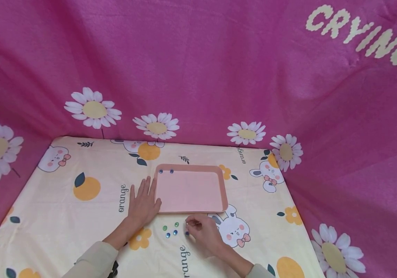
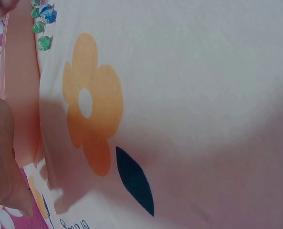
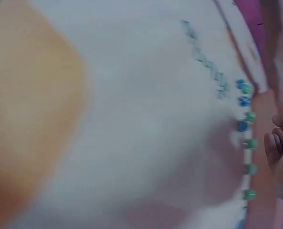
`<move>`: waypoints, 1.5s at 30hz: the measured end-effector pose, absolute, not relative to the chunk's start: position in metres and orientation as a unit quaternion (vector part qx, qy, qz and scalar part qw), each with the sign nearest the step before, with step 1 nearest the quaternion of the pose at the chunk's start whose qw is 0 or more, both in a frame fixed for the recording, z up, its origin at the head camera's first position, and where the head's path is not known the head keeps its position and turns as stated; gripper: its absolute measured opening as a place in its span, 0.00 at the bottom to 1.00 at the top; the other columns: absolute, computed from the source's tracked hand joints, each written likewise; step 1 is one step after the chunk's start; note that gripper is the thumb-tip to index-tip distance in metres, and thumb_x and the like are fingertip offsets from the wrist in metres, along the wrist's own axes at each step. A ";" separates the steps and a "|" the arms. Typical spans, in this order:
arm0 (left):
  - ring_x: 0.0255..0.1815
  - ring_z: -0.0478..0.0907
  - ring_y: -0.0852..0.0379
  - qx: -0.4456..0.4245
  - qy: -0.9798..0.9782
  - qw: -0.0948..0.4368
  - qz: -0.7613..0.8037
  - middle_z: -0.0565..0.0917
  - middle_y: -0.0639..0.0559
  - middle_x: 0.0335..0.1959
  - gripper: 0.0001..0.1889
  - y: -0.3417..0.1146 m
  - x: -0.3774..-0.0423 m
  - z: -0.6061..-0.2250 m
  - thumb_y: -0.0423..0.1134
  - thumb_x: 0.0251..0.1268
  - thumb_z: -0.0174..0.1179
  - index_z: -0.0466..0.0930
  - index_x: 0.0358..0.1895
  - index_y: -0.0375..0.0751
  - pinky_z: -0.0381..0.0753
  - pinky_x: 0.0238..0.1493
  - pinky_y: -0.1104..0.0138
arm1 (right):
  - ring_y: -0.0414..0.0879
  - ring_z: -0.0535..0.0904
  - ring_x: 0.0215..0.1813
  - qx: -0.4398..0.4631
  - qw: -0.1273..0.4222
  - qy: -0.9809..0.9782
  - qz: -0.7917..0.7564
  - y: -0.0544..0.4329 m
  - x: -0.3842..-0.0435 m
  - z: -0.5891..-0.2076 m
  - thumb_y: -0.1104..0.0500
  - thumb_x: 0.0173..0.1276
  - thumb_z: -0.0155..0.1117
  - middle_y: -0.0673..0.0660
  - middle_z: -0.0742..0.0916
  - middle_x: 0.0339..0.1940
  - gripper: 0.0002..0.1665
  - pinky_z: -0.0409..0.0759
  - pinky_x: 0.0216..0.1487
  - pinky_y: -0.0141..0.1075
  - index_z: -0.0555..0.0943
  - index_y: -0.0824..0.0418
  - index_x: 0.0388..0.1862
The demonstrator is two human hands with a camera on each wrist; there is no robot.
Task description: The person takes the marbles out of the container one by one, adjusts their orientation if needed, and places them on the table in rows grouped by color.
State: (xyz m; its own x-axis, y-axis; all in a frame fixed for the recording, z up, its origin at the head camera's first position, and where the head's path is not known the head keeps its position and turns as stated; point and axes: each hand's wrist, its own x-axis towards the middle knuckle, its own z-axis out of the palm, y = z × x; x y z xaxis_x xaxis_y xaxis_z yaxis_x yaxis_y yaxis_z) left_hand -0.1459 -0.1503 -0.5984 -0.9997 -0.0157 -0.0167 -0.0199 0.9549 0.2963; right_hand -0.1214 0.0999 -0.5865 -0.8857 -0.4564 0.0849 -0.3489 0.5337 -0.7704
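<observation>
My left hand [image 1: 144,204] lies flat with its fingers straight against the left side of a pink tray [image 1: 222,189]. Over the cloth just in front of the tray is my right hand [image 1: 203,231], its fingers bent and the tips drawn together. Whether a marble sits between those fingertips is too small to make out. A dark blue marble [image 1: 187,233] lies right beside this hand. To its left are green marbles [image 1: 165,228] and blue marbles [image 1: 175,232]. Two blue marbles [image 1: 166,171] stand apart in the tray's far left corner. Several green marbles [image 3: 250,143] line the tray's edge in the right wrist view.
A cream cloth [image 1: 108,162] printed with oranges, flowers and rabbits covers the table. Pink curtains [image 1: 198,69] with daisies hang behind it and at both sides. A dark object [image 1: 113,269] shows beneath the left sleeve.
</observation>
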 end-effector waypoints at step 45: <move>0.79 0.45 0.39 -0.009 0.988 -0.009 0.152 0.51 0.37 0.80 0.41 -0.151 -0.145 -0.603 0.52 0.72 0.51 0.48 0.80 0.37 0.34 0.76 0.40 | 0.40 0.78 0.33 -0.146 0.061 0.885 -0.438 -0.011 -0.280 -0.602 0.65 0.63 0.70 0.52 0.85 0.31 0.08 0.81 0.36 0.29 0.86 0.64 0.42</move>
